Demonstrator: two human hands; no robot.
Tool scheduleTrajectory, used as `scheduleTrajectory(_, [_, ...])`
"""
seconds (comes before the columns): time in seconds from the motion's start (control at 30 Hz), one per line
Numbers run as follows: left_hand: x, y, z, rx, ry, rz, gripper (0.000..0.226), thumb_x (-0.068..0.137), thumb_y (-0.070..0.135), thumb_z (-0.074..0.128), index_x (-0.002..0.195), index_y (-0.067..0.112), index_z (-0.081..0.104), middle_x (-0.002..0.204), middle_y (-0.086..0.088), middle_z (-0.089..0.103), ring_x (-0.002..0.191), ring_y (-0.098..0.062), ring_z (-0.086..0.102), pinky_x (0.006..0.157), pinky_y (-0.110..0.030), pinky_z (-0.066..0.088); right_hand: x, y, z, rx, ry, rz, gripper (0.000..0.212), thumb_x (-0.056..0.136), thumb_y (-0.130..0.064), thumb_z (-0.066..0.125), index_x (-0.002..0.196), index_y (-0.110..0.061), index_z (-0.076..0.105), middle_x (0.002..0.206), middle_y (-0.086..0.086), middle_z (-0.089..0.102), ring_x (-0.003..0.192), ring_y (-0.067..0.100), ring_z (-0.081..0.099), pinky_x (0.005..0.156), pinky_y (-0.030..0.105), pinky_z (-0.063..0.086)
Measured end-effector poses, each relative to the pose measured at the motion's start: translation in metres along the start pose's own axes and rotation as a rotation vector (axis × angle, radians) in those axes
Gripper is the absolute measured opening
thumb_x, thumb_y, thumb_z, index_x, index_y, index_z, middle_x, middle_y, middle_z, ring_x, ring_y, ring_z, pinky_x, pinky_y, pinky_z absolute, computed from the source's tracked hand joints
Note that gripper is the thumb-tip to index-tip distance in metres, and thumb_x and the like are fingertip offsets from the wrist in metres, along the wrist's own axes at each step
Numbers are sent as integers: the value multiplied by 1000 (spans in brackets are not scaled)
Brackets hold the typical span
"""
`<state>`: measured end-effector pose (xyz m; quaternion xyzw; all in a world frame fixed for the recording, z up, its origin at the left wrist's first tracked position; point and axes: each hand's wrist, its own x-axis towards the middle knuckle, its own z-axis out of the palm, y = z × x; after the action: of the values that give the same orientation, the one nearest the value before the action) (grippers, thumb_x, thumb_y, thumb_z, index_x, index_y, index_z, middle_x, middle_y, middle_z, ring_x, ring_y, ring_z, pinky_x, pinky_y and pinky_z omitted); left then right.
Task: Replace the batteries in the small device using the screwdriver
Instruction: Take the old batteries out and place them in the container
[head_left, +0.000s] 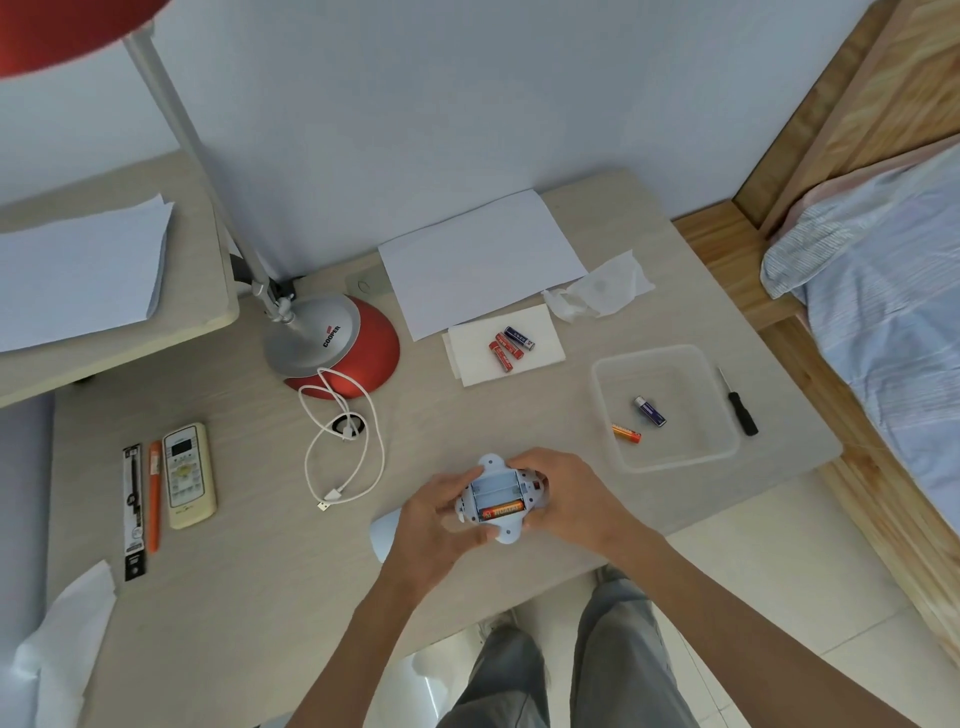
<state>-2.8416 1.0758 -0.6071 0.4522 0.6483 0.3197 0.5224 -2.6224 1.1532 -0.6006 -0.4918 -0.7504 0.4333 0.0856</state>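
Observation:
Both hands hold a small white device above the table's front edge, its battery bay facing up. One orange battery lies in the nearest slot; the other slots look bare. My left hand grips the device's left side, my right hand its right side. Three batteries, two red and one blue, lie on a white napkin further back. A clear plastic tray on the right holds an orange battery and a blue one. A black-handled screwdriver lies right of the tray.
A red-and-silver desk lamp stands at the back left, a white USB cable coiled before it. A remote control, an orange pen and a black pack lie at left. A white cover-like piece rests beside my left wrist. Paper sheets and a crumpled tissue lie behind.

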Motion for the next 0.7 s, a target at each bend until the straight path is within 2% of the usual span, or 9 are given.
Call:
scheduleTrajectory(0.1, [-4, 1, -11, 398, 7, 235, 70, 80, 19, 95, 141, 36, 65, 137, 11, 55, 127, -4, 57, 105, -25, 56, 1, 2, 2, -9, -9, -11, 51, 76, -31, 92, 121, -23, 70, 109, -8, 73, 94, 9, 68, 91, 32, 60])
scheduleTrajectory(0.17, [-7, 9, -19, 590, -62, 365, 69, 89, 22, 87, 150, 35, 58, 148, 8, 45, 134, -6, 50, 108, -21, 51, 2, 2, 2, -15, -17, -7, 54, 77, -30, 92, 125, -24, 69, 113, -8, 72, 98, 9, 68, 93, 32, 59])
scheduleTrajectory(0.23, [-9, 18, -23, 739, -146, 451, 68, 95, 25, 81, 155, 33, 50, 156, 2, 38, 139, -11, 49, 104, -15, 47, 2, 2, 2, -25, -15, -7, 55, 77, -32, 91, 126, -25, 68, 115, -8, 72, 99, 9, 67, 93, 32, 59])
scheduleTrajectory(0.33, [-6, 29, -26, 927, -228, 561, 71, 96, 33, 77, 158, 30, 43, 158, -5, 39, 135, -16, 55, 91, -17, 52, 3, 2, 2, -50, -14, -9, 50, 78, -36, 89, 122, -28, 67, 110, -12, 70, 93, 7, 65, 90, 34, 59])
scheduleTrajectory(0.47, [3, 37, -27, 1050, -296, 650, 62, 98, 38, 71, 154, 42, 45, 157, -2, 38, 137, -16, 51, 96, -23, 55, 3, 2, 1, -79, -16, -7, 51, 77, -39, 87, 122, -28, 67, 106, -13, 69, 90, 8, 64, 85, 35, 59])
scheduleTrajectory(0.57, [8, 40, -24, 1042, -350, 652, 71, 91, 33, 82, 150, 49, 46, 152, -2, 41, 127, -18, 58, 89, -26, 63, 4, 3, 1, -73, -29, -14, 54, 77, -39, 87, 126, -27, 66, 110, -12, 71, 93, 9, 66, 86, 33, 58])
scheduleTrajectory(0.7, [16, 41, -22, 1065, -379, 608, 75, 88, 32, 86, 148, 47, 45, 152, -3, 39, 128, -22, 56, 81, -33, 67, 4, 3, 0, -65, -25, -15, 56, 78, -38, 88, 128, -27, 66, 112, -12, 72, 94, 8, 65, 85, 27, 56])
